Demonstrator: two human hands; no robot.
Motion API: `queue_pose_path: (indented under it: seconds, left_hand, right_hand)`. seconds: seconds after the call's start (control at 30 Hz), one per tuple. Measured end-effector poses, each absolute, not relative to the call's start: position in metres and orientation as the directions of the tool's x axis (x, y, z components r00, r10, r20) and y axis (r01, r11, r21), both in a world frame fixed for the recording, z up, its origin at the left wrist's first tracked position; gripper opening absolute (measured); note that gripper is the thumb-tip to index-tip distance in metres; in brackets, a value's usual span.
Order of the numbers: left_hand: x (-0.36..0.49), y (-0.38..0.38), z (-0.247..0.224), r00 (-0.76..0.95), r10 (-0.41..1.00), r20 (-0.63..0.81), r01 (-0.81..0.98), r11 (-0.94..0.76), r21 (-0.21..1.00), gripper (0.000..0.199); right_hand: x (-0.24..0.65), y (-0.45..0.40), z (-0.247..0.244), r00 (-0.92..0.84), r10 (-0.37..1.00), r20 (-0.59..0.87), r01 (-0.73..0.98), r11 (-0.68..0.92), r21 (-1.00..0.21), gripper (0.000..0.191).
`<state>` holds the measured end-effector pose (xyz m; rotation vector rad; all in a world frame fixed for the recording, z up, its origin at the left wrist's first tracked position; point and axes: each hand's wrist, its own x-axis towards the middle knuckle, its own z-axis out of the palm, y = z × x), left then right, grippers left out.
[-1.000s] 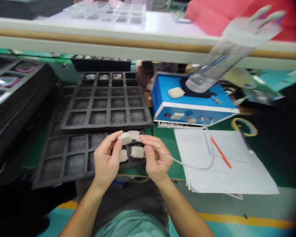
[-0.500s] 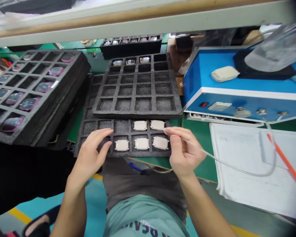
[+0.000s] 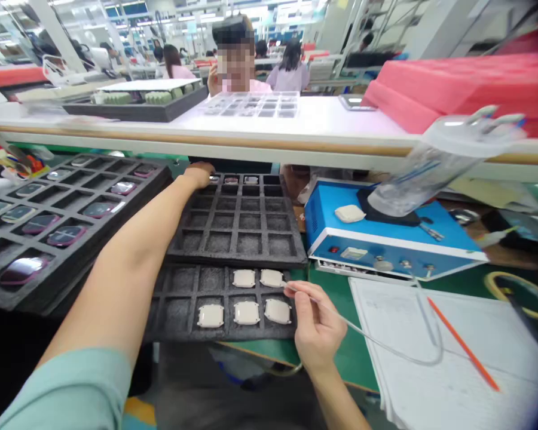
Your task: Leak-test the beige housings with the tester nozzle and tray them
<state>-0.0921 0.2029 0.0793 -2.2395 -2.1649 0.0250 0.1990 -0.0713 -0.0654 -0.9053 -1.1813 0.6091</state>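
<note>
My right hand (image 3: 319, 325) pinches the end of a thin clear tube (image 3: 376, 345), its tip beside a white rounded piece (image 3: 272, 278) with small corner lugs. Several similar white pieces, one being a front piece (image 3: 246, 312), sit in pockets of the lower dark foam tray (image 3: 174, 334). Far forward, my left hand (image 3: 199, 174) reaches the back left corner of the upper foam tray (image 3: 233, 261). Shiny watch-like pieces, including a middle one (image 3: 231, 180), lie in its back row. My left fingertips are near the leftmost one; their grip is unclear.
A blue machine (image 3: 385, 248) at right bears another white piece (image 3: 350, 213) and a clear cup (image 3: 406, 179). Papers (image 3: 385, 364) and an orange pen (image 3: 464, 345) lie before it. More shiny pieces fill a left foam tray (image 3: 103, 239). A shelf (image 3: 323, 140) crosses overhead; a person sits beyond.
My left hand has moved from beside the lower tray to the far left corner of the upper tray. My right hand keeps the tube near the same white piece. The view has tilted up.
</note>
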Motion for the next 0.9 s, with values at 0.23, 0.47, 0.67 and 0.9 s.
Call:
queue_pose_path:
  seconds: [0.23, 0.47, 0.67, 0.9]
  left_hand:
    - [-0.108, 0.234, 0.067, 0.049, 0.995, -0.084, 0.998, -0.052, -0.028, 0.037]
    - [-0.092, 0.204, 0.077, 0.008, 0.999, 0.031, 0.999, -0.009, 0.048, 0.035]
    - [-0.059, 0.091, 0.079, -0.019, 0.971, 0.239, 0.985, -0.023, 0.170, 0.037]
    - [0.035, -0.076, -0.004, -0.182, 0.975, 0.126, 0.255, -0.077, 0.964, 0.036]
  right_hand:
    - [0.196, -0.068, -0.063, 0.294, 0.812, 0.505, 0.028, 0.521, -0.853, 0.015]
    - [0.195, -0.069, -0.061, 0.291, 0.819, 0.495, -0.011, 0.520, -0.854, 0.014]
    - [0.197, -0.072, -0.066, 0.290, 0.831, 0.475, -0.040, 0.506, -0.862, 0.014]
    - [0.204, -0.073, -0.072, 0.254, 0.781, 0.570, 0.035, 0.581, -0.813, 0.018]
